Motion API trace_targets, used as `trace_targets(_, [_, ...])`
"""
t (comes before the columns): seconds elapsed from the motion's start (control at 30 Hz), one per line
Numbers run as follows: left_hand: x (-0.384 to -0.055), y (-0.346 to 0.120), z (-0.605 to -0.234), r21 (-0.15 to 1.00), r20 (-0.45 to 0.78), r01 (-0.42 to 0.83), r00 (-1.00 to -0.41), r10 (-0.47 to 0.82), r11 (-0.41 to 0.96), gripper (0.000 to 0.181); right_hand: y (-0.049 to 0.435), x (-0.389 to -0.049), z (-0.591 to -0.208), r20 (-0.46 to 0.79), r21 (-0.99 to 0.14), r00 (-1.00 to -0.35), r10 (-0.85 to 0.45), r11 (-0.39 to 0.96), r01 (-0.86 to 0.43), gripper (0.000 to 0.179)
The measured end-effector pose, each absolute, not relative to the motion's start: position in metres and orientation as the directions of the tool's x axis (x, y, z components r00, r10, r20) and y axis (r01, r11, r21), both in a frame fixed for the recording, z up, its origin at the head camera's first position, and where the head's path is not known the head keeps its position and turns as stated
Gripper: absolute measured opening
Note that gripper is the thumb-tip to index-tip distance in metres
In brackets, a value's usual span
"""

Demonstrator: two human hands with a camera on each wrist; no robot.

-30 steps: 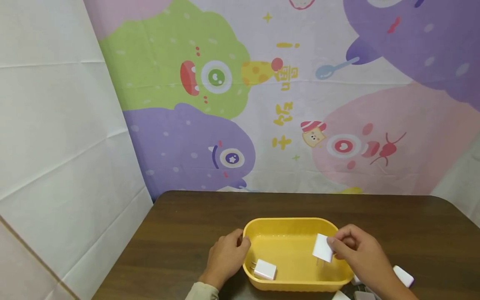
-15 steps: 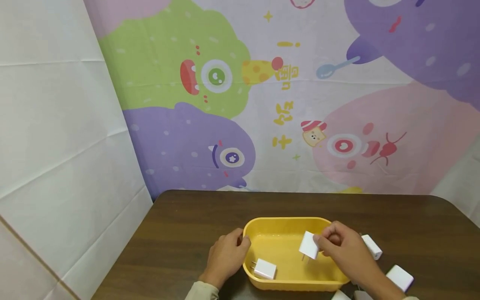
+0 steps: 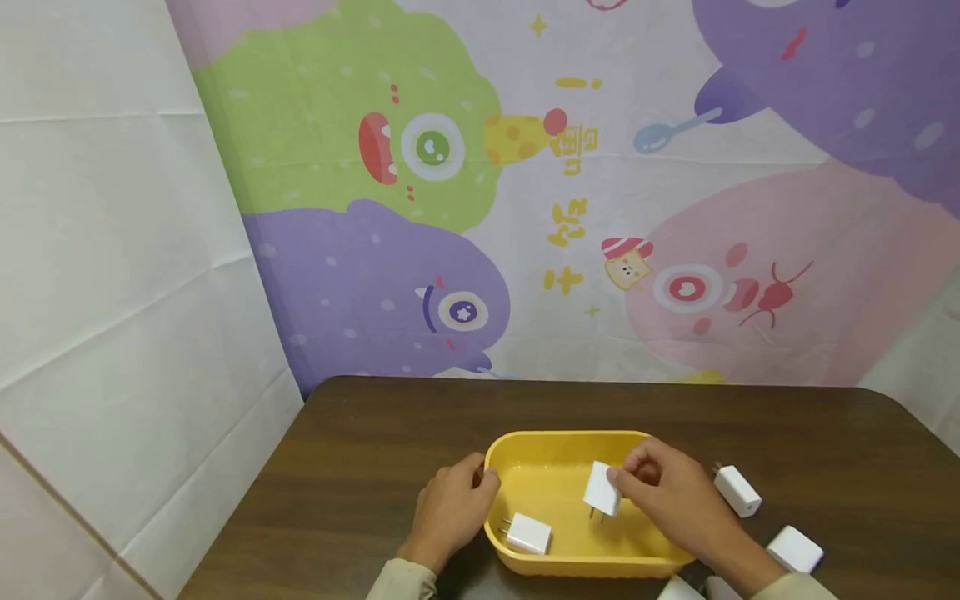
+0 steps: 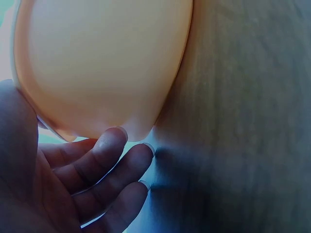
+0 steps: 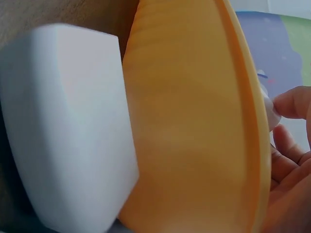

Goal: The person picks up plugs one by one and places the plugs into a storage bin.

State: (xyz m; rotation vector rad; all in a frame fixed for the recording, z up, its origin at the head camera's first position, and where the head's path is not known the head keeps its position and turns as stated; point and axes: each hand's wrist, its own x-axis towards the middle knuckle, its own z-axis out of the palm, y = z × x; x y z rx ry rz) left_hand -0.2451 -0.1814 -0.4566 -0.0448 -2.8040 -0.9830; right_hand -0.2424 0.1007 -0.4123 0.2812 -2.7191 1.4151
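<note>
My right hand [image 3: 671, 492] pinches a white plug-in charger [image 3: 602, 489] between thumb and fingertips, its two prongs pointing down inside the yellow plastic tub [image 3: 573, 569]. Another white charger [image 3: 528, 534] lies on the tub's floor at the left, prongs toward the left wall. At the tub's left end, my left hand [image 3: 454, 506] holds the rim. In the left wrist view the thumb hooks over the rim, and the curved fingers [image 4: 111, 144] lie against the outside. The right wrist view shows the pinched charger [image 5: 270, 114] mostly hidden behind the tub's wall.
Right of the tub, a white charger [image 3: 738, 490] lies on the dark wooden table [image 3: 405, 417]. Nearer are another white charger [image 3: 795, 549] and more white blocks [image 3: 679, 589] at the bottom edge, partly under my right forearm. A cartoon-print cloth [image 3: 555, 333] hangs behind the table.
My right hand has carried its charger leftward, from near the tub's right end toward the middle. The charger on the table behind that hand has come into view. My left hand stays at the rim.
</note>
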Motion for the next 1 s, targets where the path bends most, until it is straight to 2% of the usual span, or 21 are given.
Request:
trace_targets(0.23, [-0.246,-0.183,-0.455,0.623,0.144,0.07,-0.989,-0.026,0.779,0.021,0.091,-0.248,-0.411,0.189,-0.744,-0.961,-0.201,0.61,-0.274,0.026])
trace_targets(0.47, [-0.247,-0.183,-0.453,0.615,0.134,0.062,-0.991,-0.027,0.786,0.023,0.078,-0.256,-0.412,0.261,-0.695,-0.917,-0.302,0.601,-0.395,0.022])
trace_targets(1.0, [-0.246,-0.18,-0.452,0.621,0.116,0.057,-0.993,-0.02,0.782,0.021,0.053,-0.265,-0.407,0.226,-0.645,-0.873,-0.432,0.605,-0.466,0.018])
